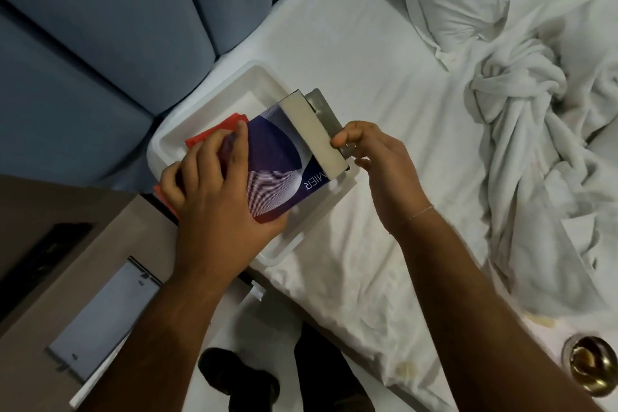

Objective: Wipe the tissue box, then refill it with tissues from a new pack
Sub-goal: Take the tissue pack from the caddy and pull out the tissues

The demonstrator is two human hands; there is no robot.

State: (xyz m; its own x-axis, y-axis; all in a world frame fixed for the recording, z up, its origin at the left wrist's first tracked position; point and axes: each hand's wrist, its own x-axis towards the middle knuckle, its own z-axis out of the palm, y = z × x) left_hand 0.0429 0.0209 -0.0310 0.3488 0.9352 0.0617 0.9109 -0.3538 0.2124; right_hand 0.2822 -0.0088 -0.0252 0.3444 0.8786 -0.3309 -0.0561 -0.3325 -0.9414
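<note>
I see the purple tissue pack (277,160) held over the white tissue box (207,104), which lies open at the bed's (384,110) left edge near the blue headboard (100,43); the pack's end is open, showing the pale tissue stack (314,135). My left hand (214,191) wraps the pack's near end, fingers pressed together, with a red cloth (214,134) beneath them, while my right hand (371,150) pinches the pack's grey end flap (326,114) between thumb and forefinger. A crumpled towel (521,117) lies well apart on the right, a phone (103,314) on the bedside table (33,294).
</note>
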